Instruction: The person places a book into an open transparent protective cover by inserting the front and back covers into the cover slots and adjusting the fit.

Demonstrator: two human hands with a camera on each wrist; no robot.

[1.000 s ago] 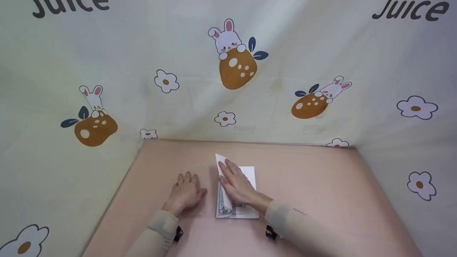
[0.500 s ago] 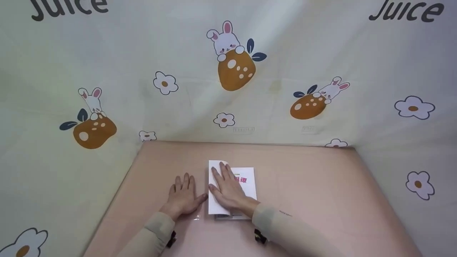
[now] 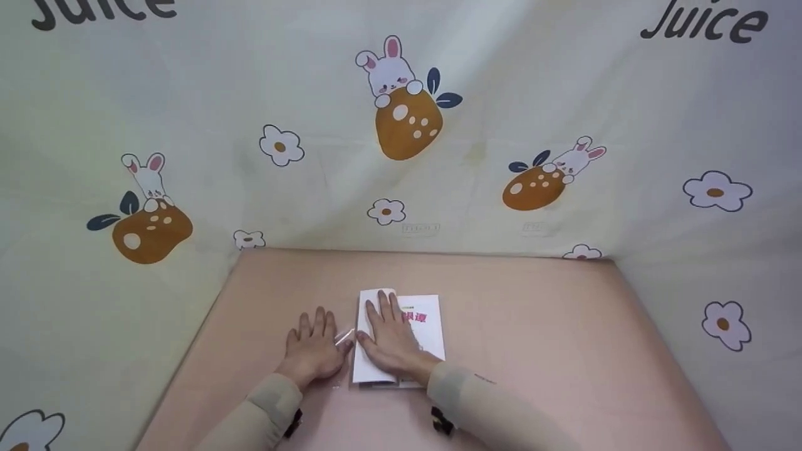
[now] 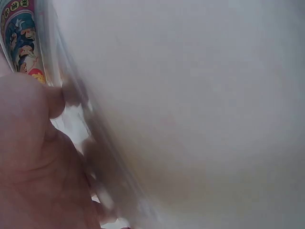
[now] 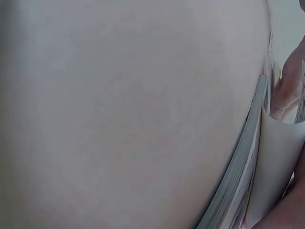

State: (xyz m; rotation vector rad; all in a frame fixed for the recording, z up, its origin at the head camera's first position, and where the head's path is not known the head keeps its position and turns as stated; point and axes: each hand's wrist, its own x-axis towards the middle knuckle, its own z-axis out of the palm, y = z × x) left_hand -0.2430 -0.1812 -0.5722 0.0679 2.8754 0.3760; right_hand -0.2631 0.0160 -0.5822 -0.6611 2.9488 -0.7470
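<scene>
A small book (image 3: 431, 341) lies on the table with a white leaf (image 3: 374, 374) turned over to its left; pink lettering shows on the page at right. My right hand (image 3: 395, 341) rests on that leaf, fingers straight. On the table left of the book lies my left hand (image 3: 316, 349), fingers extended, thumb toward the leaf's edge. Clear plastic film (image 3: 344, 337) glints between this hand and the book. The left wrist view shows a colourful printed picture (image 4: 21, 43) past the left palm (image 4: 33, 162). Page edges (image 5: 233, 186) and a curved leaf (image 5: 276, 157) appear in the right wrist view.
A pinkish table (image 3: 532, 344) spreads around the book. Behind it and at both sides hangs a pale sheet (image 3: 326, 188) printed with rabbits, fruit and flowers. Dark wrist cameras sit under both sleeves.
The white leaf has gone from partly raised to folded over at left, my right hand moving left and flattening on it. The left hand has spread its fingers and shifted slightly left.
</scene>
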